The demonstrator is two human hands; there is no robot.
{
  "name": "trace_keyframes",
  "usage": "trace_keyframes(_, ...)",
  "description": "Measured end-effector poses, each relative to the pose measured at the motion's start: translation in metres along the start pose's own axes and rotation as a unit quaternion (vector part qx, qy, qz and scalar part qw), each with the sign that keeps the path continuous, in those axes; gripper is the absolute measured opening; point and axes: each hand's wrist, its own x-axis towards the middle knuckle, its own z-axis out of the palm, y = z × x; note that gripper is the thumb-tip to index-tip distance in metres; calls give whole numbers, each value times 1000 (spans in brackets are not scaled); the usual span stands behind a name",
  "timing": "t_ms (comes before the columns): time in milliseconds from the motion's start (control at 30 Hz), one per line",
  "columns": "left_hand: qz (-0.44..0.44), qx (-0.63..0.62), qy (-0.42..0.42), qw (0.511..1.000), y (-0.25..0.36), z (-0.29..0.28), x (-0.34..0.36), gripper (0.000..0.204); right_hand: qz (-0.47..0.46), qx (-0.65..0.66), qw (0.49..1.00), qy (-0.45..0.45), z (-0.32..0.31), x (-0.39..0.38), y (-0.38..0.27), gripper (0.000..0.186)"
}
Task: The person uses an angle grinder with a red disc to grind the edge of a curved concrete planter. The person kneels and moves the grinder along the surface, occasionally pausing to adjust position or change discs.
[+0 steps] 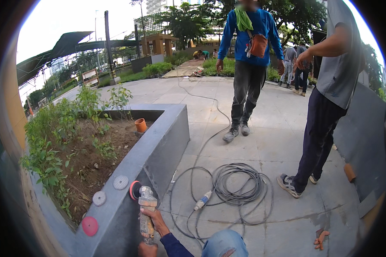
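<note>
Fingers (149, 212) of right hand (159, 222) and left hand (147, 249) clamp the grinder (146, 226) beside the planter (169, 136); best keep its disc (135, 189) flat.

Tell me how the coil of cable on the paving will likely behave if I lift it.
The cable will probably flop and spread rather than lift as one piece, since its loops lie loose with no tie showing. The wider, crossing loops could tangle. The blue-and-white connector, bulkier than the cable, may swing or drag.
</note>
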Motion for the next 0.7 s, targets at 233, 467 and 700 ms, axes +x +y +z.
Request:
trace_keyframes(233, 37, -50, -1, 998, 24, 2, 9, 40, -65, -69, 995, 18, 2, -1, -14, 50)
trace_keyframes(467, -3, -37, -22, 999, -9, 13, -5, 38, -57, -110, 989, 87, 0, -25, 13, 54)
trace_keyframes(700, 16, -20, -5, 1000, -3, -4, 3, 30, -123, -184, 967, 129, 13, -17, 22, 56)
